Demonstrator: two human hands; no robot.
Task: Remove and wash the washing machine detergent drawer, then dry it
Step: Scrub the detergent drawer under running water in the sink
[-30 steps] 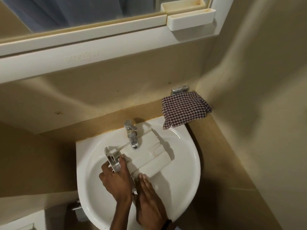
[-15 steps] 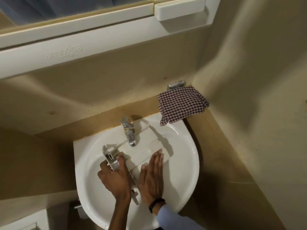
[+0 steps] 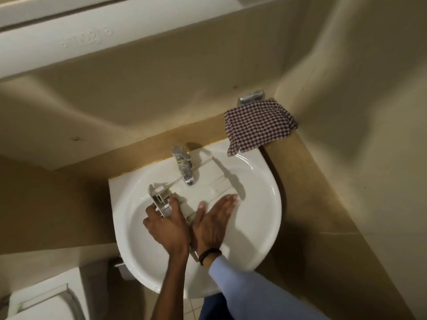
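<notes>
Fingers (image 3: 227, 200) of the right hand (image 3: 213, 224) lie flat and together, palm down on the detergent drawer (image 3: 203, 183), gripping nothing. Left hand (image 3: 165, 224) fingers are clamped on the drawer's front end (image 3: 161, 200), centre-left of frame. Head view: drawer lies across the white basin (image 3: 258, 218), under the chrome tap (image 3: 183, 167), lower centre. Running water cannot be confirmed. Checked cloth (image 3: 258, 127) sits on the surface at the basin's upper right, untouched. Judged step: washing, by hand-rubbing. Next move likely calls for turning the drawer to rinse its compartments, then reaching for the cloth.
</notes>
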